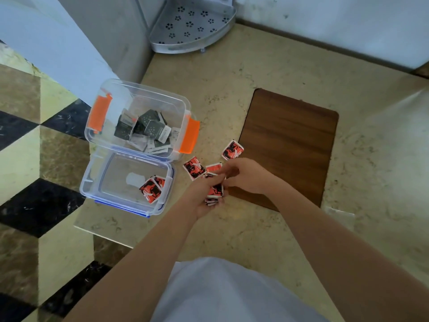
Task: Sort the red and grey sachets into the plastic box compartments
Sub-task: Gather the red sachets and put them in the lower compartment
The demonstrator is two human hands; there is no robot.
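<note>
Three red sachets [194, 168] lie loose mid-desk, left hand [209, 196] gripping a stack [214, 192], right hand [241, 175] pinching one — light, slippery, best taken by edges.

Both hands [210, 194] [243, 176] together, fingers curled.

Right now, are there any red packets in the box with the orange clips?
No, the box with orange clips holds only grey sachets; red sachets lie in the blue-rimmed box.
</note>
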